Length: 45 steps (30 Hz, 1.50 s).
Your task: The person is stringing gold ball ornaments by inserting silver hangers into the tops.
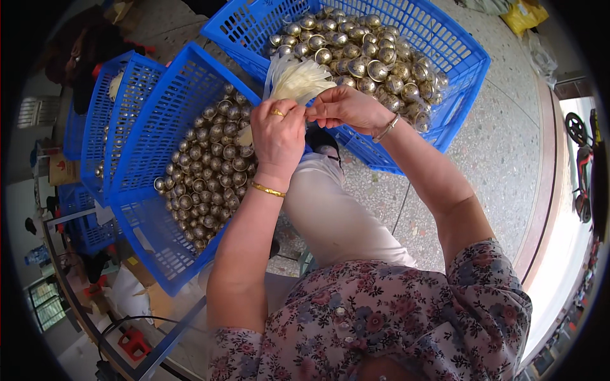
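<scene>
My left hand [279,134] and my right hand [351,109] meet above the gap between two blue baskets. A fanned bundle of thin, pale cream sheets [297,80] spreads just beyond my fingers, partly hidden by them. The left hand is closed at its base, apparently around it. Fingertips of my right hand are pinched together against the left fingers; what lies between them is too small to make out. Round, hollow-looking metal pieces [213,155] fill part of the left basket [155,130]. More such metal pieces [375,66] lie in the far basket [467,54], some under clear plastic.
Further blue baskets [95,120] stand to the left. A metal-edged table frame [76,298] and a red stool [134,343] are at the lower left. Speckled floor [489,146] extends right. A yellow bag [525,15] lies at the far right, and a scooter [581,165] stands by the doorway.
</scene>
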### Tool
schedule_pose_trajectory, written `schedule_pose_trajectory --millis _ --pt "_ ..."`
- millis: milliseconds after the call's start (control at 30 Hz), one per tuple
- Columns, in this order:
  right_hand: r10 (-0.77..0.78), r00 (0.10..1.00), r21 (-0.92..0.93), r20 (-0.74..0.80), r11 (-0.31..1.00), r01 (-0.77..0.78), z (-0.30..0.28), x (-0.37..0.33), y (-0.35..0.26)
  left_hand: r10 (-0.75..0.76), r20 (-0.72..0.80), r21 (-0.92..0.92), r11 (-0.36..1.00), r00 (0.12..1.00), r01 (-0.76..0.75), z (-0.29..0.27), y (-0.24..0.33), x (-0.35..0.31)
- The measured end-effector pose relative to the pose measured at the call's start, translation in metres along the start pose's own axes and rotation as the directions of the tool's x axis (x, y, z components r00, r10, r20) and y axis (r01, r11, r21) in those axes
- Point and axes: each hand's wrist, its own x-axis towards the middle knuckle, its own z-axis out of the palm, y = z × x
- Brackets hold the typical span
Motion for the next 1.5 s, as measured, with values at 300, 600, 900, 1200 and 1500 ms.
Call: schedule_pose_trajectory --millis 300,600,900,1200,1500 --pt "-0.060 0.998 0.067 -0.025 0.996 0.062 -0.015 -0.003 0.006 -0.326 -0.033 -0.442 0.853 0.945 0.279 0.007 -0.003 0.005" --pt "-0.174 0.975 -0.055 -0.136 0.984 0.168 0.002 0.008 0.019 -0.717 0.240 -0.703 0.336 0.654 0.627 0.013 -0.013 0.005" --pt "-0.122 0.988 0.129 -0.094 0.983 0.134 -0.009 -0.005 0.015 -0.858 0.256 -0.868 -0.002 0.444 0.496 0.009 -0.026 0.008" --pt "-0.205 0.974 -0.047 -0.100 0.978 0.201 -0.006 -0.021 0.006 -0.648 0.073 -0.718 0.494 0.759 0.490 -0.004 -0.017 0.007" --pt "-0.282 0.955 -0.095 -0.090 0.957 0.274 -0.005 -0.026 -0.021 -0.394 0.229 0.197 0.914 0.890 0.354 -0.002 -0.035 -0.019"
